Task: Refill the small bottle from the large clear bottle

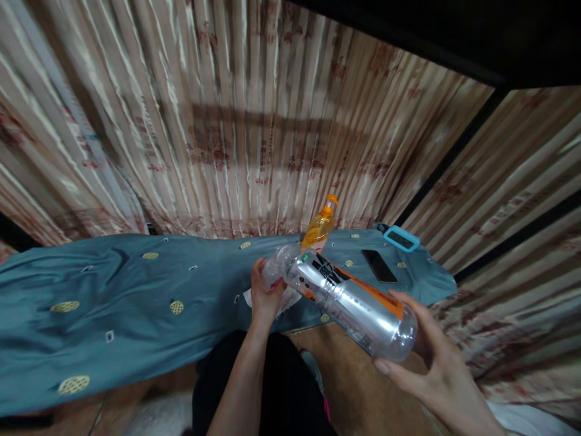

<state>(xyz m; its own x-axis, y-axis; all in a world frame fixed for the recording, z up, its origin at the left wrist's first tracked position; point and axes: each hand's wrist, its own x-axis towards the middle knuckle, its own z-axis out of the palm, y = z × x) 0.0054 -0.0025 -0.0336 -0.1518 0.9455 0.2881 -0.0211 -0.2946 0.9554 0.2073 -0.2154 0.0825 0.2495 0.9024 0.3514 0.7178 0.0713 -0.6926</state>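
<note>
Clear plastic, the big bottle (349, 300) lay tilted across the middle of the frame, its base cupped by the right hand (424, 357) at lower right. The left hand (264, 290) gripped its neck end together with a white cloth (254, 298). Behind stood an orange pump bottle (320, 226), with a black phone (379, 266) to its right on the teal sheet (136, 303).
</note>
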